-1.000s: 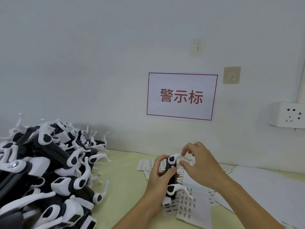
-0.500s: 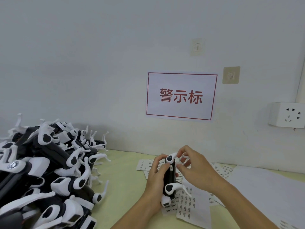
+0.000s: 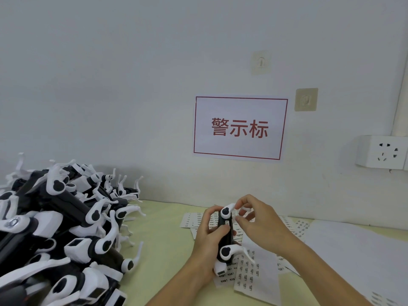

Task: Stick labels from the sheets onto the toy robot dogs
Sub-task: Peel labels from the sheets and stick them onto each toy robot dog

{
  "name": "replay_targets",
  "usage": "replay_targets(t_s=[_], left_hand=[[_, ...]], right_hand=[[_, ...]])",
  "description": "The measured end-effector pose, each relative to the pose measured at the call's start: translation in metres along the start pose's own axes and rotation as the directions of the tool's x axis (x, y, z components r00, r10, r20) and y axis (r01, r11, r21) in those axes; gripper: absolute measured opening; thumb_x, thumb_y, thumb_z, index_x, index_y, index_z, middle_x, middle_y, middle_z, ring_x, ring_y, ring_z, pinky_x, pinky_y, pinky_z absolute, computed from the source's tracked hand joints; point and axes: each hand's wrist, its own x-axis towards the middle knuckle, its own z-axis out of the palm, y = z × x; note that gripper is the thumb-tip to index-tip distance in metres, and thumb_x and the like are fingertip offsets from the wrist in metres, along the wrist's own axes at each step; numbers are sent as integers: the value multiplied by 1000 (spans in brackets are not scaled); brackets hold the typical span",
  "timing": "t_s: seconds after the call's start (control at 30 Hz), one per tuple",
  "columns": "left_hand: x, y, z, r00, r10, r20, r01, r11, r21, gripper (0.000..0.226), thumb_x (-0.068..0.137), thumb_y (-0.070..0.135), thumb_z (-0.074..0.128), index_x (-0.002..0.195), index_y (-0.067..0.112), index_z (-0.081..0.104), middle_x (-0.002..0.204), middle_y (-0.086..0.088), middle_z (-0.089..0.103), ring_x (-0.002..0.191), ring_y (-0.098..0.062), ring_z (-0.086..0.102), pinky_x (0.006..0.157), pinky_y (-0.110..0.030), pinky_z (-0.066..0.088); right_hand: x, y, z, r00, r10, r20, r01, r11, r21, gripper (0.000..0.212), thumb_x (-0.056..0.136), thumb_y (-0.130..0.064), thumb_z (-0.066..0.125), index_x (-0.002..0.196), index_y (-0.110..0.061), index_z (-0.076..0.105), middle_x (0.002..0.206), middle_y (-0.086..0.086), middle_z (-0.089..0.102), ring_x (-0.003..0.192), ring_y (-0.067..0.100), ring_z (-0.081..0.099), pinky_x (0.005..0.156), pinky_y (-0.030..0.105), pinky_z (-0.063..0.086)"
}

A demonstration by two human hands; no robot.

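Above the printed white label sheets [image 3: 249, 274], my left hand [image 3: 208, 237] grips the black-and-white plastic toy dog [image 3: 225, 236]; my right hand [image 3: 258, 224] pinches its white leg [image 3: 231, 207]. Thumb pressure should seat the label flat.

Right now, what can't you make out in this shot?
- Print on the label sheets: head view, too small to read.
- Far side of the held toy dog: covered by the left hand.
- Whether the right hand pinches a label: fingertips too small.
- Dog pile: cut off by the left edge.
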Motion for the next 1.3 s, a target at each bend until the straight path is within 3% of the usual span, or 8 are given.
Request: replay_targets(t_s=[0.2,0.4,0.57,0.73,0.87,1.03,1.17,1.3], left_hand=[[-2,2,-1,999,-2,33,2,1000,2,57,74,6,58,124,33,56,84,-16,65,71,-34,65,67,-41,55],[0,0,2,999,30,-12,-30,999,30,42,82,23,69,122,31,58,88,-13,68,75,-28,66,75,-48,55],[-1,2,4,999,15,29,-15,1000,-7,40,83,17,68,121,25,59,92,-17,66,77,-31,63,75,-50,56],[-4,4,3,998,-10,64,11,1000,-8,39,92,7,64,126,26,58,112,-30,64,82,-41,67,76,-52,57],[-4,3,4,998,-37,58,39,999,-24,37,94,7,64,122,31,59,107,-29,67,78,-41,68,73,-48,57],[-3,3,5,996,-90,6,91,996,-15,45,81,29,78,121,27,57,106,-24,72,90,-42,71,69,-39,57],[-2,3,7,997,-68,-41,69,998,10,60,72,35,85,122,17,57,103,-13,73,90,-27,69,82,-39,54],[2,0,5,986,-103,-128,93,992,-88,42,86,23,74,123,18,55,106,-16,69,89,-31,71,80,-43,57]], right_hand=[[-1,-5,-1,998,-14,-61,16,999,34,18,91,-15,63,90,-33,59,97,-18,62,82,-5,58,64,4,41],[-4,-6,4,984,-65,-169,74,996,47,17,91,-24,64,95,-35,52,106,-15,56,103,-2,50,79,14,36],[-7,-1,8,996,86,-37,-77,977,196,25,96,-37,57,119,-45,50,121,-12,53,114,5,53,90,26,41],[-9,-6,4,980,173,94,-195,923,332,24,101,-44,46,121,-48,58,112,-10,67,80,11,71,74,28,52],[-7,-9,0,983,171,70,-184,925,331,28,104,-35,44,102,-38,71,97,-7,72,74,12,64,68,26,50],[-3,-9,0,988,143,-57,-109,910,399,34,105,-23,44,90,-28,74,81,-15,69,63,-10,54,70,23,41],[1,-3,2,940,238,-245,-91,866,491,31,107,-30,36,105,-34,66,111,-1,63,83,6,51,83,31,43],[2,1,5,916,309,-254,-130,830,542,32,108,-33,30,126,-38,55,129,1,50,103,12,54,97,39,48]])
